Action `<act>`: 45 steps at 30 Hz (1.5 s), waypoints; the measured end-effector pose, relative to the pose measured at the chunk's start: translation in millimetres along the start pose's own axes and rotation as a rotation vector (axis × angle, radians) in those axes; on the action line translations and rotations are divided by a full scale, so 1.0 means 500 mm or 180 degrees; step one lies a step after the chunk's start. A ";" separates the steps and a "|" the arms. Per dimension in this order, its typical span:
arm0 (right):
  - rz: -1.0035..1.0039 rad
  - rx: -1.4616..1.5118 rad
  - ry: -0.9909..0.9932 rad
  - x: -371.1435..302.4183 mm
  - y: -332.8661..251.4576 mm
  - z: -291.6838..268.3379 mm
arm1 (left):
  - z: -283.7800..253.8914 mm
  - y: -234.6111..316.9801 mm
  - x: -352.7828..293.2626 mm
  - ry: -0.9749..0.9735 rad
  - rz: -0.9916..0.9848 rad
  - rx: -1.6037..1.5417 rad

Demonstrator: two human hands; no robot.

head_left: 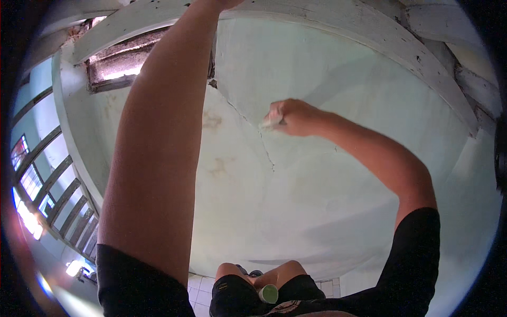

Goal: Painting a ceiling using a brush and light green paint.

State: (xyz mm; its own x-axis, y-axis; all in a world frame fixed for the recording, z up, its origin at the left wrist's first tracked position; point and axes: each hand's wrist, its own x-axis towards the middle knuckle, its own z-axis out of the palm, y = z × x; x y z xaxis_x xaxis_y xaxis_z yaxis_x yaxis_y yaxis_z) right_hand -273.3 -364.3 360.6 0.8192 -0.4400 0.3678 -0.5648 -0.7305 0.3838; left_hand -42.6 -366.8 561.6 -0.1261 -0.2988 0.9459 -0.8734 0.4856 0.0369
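My right hand (pixel 293 117) is closed on a small pale flat piece (pixel 270 123) and presses it against the pale green wall (pixel 338 79), right beside a thin crack (pixel 264 148) that runs down the plaster. My left arm reaches straight up across the left of the view. Only the base of my left hand (pixel 228 3) shows at the top edge, near a white beam (pixel 338 18); its fingers are cut off. Brownish stains (pixel 214 120) mark the wall between my two arms.
A dark rectangular opening (pixel 119 66) sits high on the wall at the upper left. Barred windows (pixel 47 185) curve down the left rim. At the bottom are my knees in black shorts (pixel 237 293), a pale green round cap (pixel 268 294), and white floor tiles (pixel 199 296).
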 end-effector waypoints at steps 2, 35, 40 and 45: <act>0.0244 0.0377 0.0228 0.024 0.052 -0.048 | 0.004 0.003 0.003 -0.0006 0.0003 0.0014; 0.0444 -0.1495 0.2559 -0.291 0.236 -0.175 | 0.093 -0.203 0.127 0.1684 0.2647 0.1490; 0.0092 -0.1797 0.2571 -0.318 0.261 -0.222 | 0.114 -0.138 0.104 0.1746 0.1424 0.0786; 0.0461 -0.1204 0.2316 -0.322 0.245 -0.206 | 0.087 -0.132 0.101 0.1727 0.2811 0.1642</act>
State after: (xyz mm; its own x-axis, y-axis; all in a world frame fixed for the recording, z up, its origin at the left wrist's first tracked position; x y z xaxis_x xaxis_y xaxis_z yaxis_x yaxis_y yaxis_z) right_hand -484.5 -329.4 435.6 0.5400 0.0261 0.8412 -0.7614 -0.4109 0.5015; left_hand -11.8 -449.6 593.0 -0.6788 0.4299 0.5953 -0.6857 -0.0810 -0.7234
